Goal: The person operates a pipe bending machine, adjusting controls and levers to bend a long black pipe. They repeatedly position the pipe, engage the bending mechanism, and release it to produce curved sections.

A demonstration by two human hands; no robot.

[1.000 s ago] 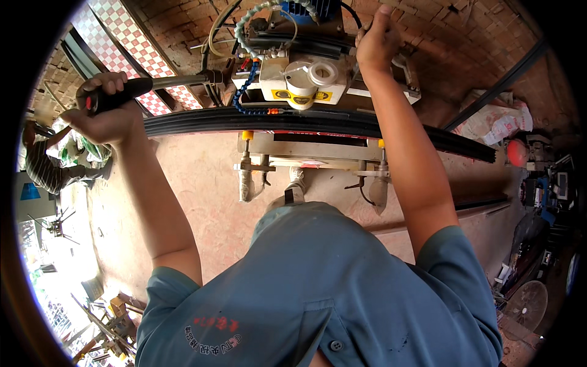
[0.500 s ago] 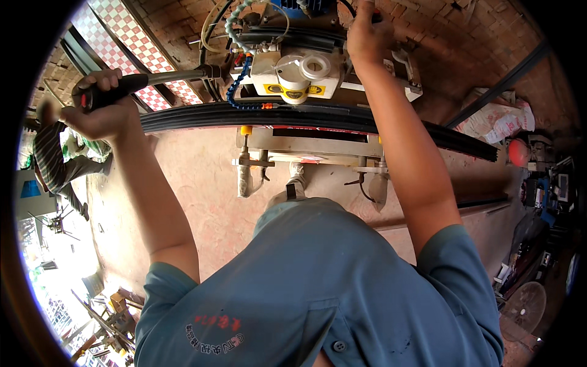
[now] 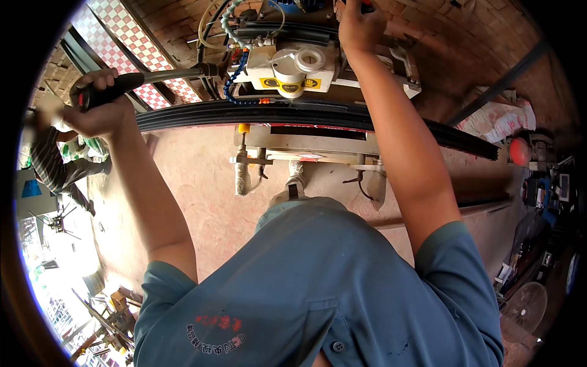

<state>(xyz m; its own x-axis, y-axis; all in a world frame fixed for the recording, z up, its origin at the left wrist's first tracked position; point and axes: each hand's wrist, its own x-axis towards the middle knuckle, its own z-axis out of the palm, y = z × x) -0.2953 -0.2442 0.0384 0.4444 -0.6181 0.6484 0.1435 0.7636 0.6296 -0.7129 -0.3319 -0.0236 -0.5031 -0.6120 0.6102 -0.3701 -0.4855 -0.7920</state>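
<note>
My left hand (image 3: pixel 101 104) is wrapped round the black-and-red grip (image 3: pixel 113 90) of a metal lever that runs right to a machine. At the top edge my right hand (image 3: pixel 362 29) is closed on a dark, partly red piece, mostly cut off by the frame. Between my arms sits the machine's white housing (image 3: pixel 262 68) with yellow warning stickers. A white cup (image 3: pixel 287 85) and a white ring-shaped roll (image 3: pixel 310 59) are on it. Long black profiles (image 3: pixel 195 116) lie across the machine's near side. A blue-and-orange jointed hose (image 3: pixel 236 82) bends down toward them.
Two clamp cylinders, including a yellow-tipped one (image 3: pixel 243 165), hang from the pale machine frame (image 3: pixel 306 145). Checkered panels (image 3: pixel 137 46) lean at upper left. Another person (image 3: pixel 52 159) is at far left. A white sack (image 3: pixel 498 116), a red ball-like object (image 3: pixel 518 153) and a fan (image 3: pixel 526 306) are right.
My right hand has shifted slightly up and left. My left hand keeps its grip on the lever, barely moved. The person at far left has moved a little.
</note>
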